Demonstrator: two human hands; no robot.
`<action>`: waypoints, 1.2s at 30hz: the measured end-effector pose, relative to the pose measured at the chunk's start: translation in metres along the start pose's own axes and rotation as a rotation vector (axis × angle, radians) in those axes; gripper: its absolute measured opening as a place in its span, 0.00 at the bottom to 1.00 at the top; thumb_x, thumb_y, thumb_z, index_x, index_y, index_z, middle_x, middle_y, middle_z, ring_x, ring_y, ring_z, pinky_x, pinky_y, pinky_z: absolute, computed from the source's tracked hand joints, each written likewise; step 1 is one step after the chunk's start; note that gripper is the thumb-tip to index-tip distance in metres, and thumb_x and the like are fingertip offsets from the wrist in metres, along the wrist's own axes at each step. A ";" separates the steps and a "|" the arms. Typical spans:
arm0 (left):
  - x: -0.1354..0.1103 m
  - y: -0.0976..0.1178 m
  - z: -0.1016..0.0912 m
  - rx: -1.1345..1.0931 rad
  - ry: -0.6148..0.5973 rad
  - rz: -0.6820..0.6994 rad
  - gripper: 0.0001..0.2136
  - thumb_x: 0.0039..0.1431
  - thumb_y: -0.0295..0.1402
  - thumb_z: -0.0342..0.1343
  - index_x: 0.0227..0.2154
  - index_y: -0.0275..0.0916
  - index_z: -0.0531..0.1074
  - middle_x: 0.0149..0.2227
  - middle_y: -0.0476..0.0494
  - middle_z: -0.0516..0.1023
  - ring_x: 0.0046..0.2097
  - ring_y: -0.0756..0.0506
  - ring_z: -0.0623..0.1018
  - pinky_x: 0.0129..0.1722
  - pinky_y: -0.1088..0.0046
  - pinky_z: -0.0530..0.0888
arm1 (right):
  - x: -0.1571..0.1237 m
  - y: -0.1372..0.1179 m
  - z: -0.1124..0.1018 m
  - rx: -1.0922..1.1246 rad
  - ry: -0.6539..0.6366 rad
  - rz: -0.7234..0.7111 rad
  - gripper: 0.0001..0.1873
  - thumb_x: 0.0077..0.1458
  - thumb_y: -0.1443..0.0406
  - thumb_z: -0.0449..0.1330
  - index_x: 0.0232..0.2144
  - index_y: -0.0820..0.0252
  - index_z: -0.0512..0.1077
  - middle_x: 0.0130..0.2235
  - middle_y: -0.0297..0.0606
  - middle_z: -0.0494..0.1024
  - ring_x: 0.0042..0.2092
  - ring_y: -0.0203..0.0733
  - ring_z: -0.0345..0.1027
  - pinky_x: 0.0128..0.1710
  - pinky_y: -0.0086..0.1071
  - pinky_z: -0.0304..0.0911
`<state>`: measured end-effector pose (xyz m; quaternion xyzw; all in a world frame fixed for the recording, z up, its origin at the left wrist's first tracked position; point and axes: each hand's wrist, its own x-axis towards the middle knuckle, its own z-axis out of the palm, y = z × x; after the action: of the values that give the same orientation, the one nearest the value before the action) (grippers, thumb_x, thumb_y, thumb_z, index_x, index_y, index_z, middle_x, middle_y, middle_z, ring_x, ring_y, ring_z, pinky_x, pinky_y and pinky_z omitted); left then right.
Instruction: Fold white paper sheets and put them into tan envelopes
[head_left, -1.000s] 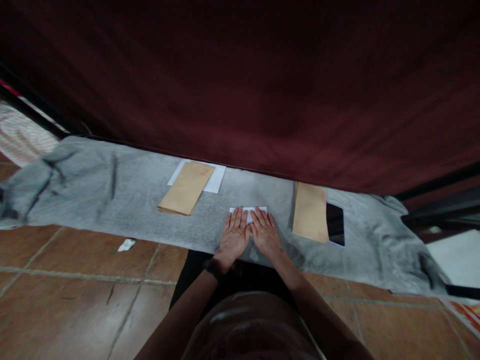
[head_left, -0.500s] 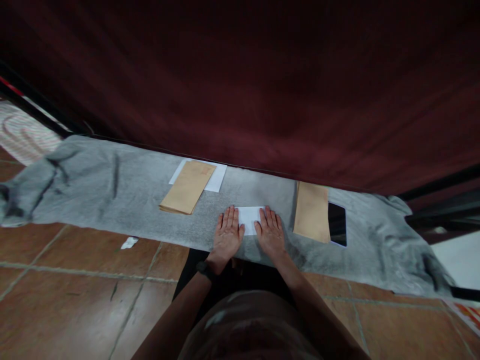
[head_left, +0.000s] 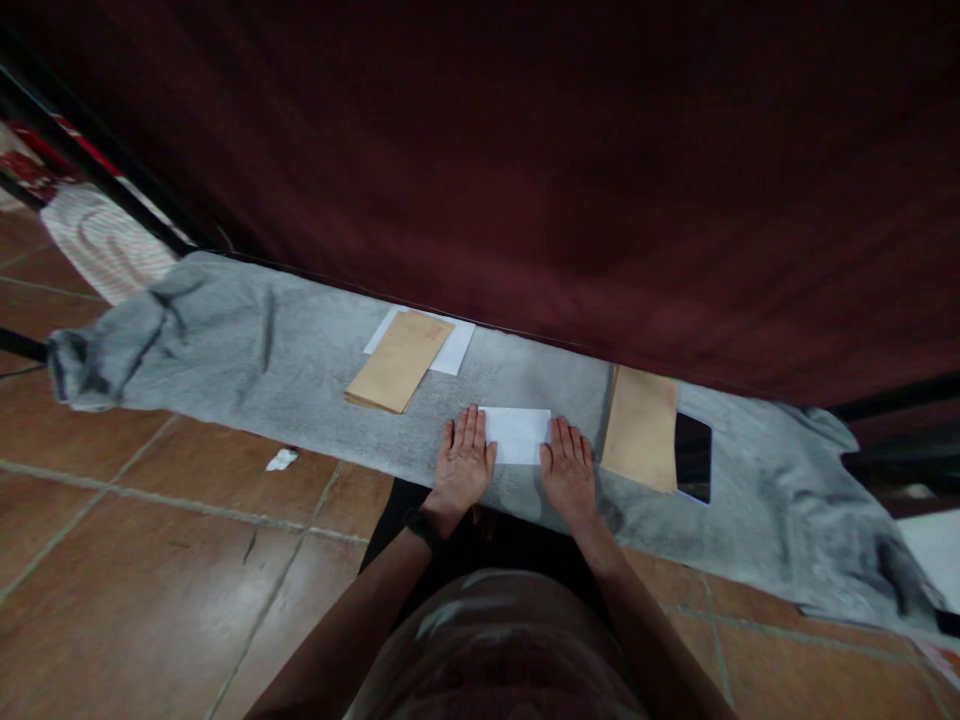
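Observation:
A white sheet of paper (head_left: 517,436), looking folded, lies flat on the grey cloth right in front of me. My left hand (head_left: 463,460) rests flat at its left edge, fingers stretched out and pointing away from me. At the right edge my right hand (head_left: 568,468) lies flat too, its fingertips by the paper's side. Neither hand grasps anything. Beyond my left hand, a stack of brown envelopes (head_left: 399,362) partly covers white paper sheets (head_left: 454,348). Another stack of brown envelopes (head_left: 640,428) lies to the right of my right hand.
A dark-screened phone (head_left: 694,457) sits against the right envelope stack. The long narrow surface is draped with a wrinkled grey cloth (head_left: 300,350). Behind it hangs a dark red curtain (head_left: 525,200). A white scrap (head_left: 282,459) lies on the tiled floor (head_left: 187,560).
My hands have moved apart, the right one sliding rightward, so more of the white paper shows between them. The whole view has shifted and tilted slightly.

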<state>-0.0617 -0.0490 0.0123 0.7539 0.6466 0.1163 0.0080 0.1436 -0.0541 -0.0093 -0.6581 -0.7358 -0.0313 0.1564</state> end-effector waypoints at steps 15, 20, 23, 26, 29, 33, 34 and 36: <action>-0.008 -0.011 -0.005 -0.005 -0.032 -0.029 0.28 0.71 0.36 0.38 0.71 0.31 0.52 0.71 0.35 0.55 0.73 0.38 0.55 0.71 0.51 0.51 | -0.006 0.006 0.000 0.026 0.071 -0.010 0.29 0.71 0.65 0.41 0.69 0.68 0.56 0.68 0.52 0.63 0.69 0.51 0.54 0.67 0.50 0.52; -0.008 -0.008 -0.005 -0.010 -0.020 -0.036 0.28 0.71 0.37 0.41 0.72 0.40 0.51 0.72 0.38 0.52 0.73 0.37 0.55 0.70 0.48 0.51 | -0.003 0.003 -0.009 0.032 0.095 -0.033 0.32 0.68 0.67 0.44 0.72 0.66 0.48 0.72 0.52 0.54 0.71 0.54 0.49 0.67 0.53 0.51; -0.008 -0.005 -0.005 -0.019 -0.020 -0.038 0.28 0.71 0.36 0.41 0.72 0.44 0.50 0.73 0.42 0.50 0.73 0.37 0.53 0.70 0.47 0.51 | 0.000 -0.009 -0.015 0.044 0.052 -0.115 0.33 0.68 0.67 0.44 0.72 0.65 0.46 0.73 0.49 0.51 0.72 0.52 0.47 0.69 0.53 0.49; -0.008 -0.002 -0.007 -0.031 -0.033 -0.028 0.27 0.71 0.34 0.40 0.71 0.44 0.53 0.73 0.43 0.50 0.73 0.37 0.53 0.71 0.47 0.51 | -0.001 -0.024 -0.016 0.081 -0.013 -0.192 0.31 0.70 0.64 0.44 0.71 0.64 0.51 0.72 0.47 0.54 0.71 0.51 0.48 0.68 0.51 0.50; -0.008 0.000 -0.009 -0.031 -0.044 -0.009 0.26 0.71 0.33 0.40 0.70 0.42 0.56 0.73 0.43 0.50 0.73 0.37 0.52 0.71 0.47 0.50 | -0.006 -0.035 -0.014 0.092 -0.071 -0.255 0.28 0.71 0.62 0.44 0.69 0.64 0.58 0.71 0.47 0.57 0.70 0.52 0.51 0.68 0.50 0.50; -0.008 0.001 -0.010 -0.031 -0.055 0.007 0.25 0.71 0.32 0.41 0.69 0.40 0.57 0.73 0.43 0.51 0.73 0.37 0.52 0.71 0.47 0.49 | -0.014 -0.036 -0.012 0.077 -0.089 -0.284 0.27 0.72 0.61 0.46 0.68 0.62 0.61 0.70 0.48 0.60 0.69 0.52 0.56 0.68 0.50 0.50; -0.008 0.001 -0.010 -0.036 -0.057 0.003 0.26 0.71 0.32 0.41 0.69 0.40 0.57 0.73 0.43 0.51 0.73 0.37 0.52 0.71 0.48 0.49 | -0.016 -0.034 -0.011 0.071 -0.086 -0.283 0.26 0.72 0.61 0.46 0.68 0.62 0.61 0.70 0.48 0.60 0.69 0.52 0.56 0.68 0.51 0.50; -0.008 0.001 -0.009 -0.053 -0.055 -0.005 0.26 0.70 0.31 0.41 0.69 0.40 0.57 0.73 0.42 0.51 0.73 0.37 0.52 0.71 0.48 0.49 | -0.019 -0.031 -0.012 0.054 -0.080 -0.277 0.27 0.72 0.61 0.46 0.68 0.63 0.60 0.70 0.50 0.59 0.69 0.52 0.55 0.67 0.51 0.50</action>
<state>-0.0631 -0.0583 0.0200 0.7546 0.6448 0.1127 0.0460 0.1172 -0.0790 0.0016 -0.5467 -0.8257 -0.0064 0.1391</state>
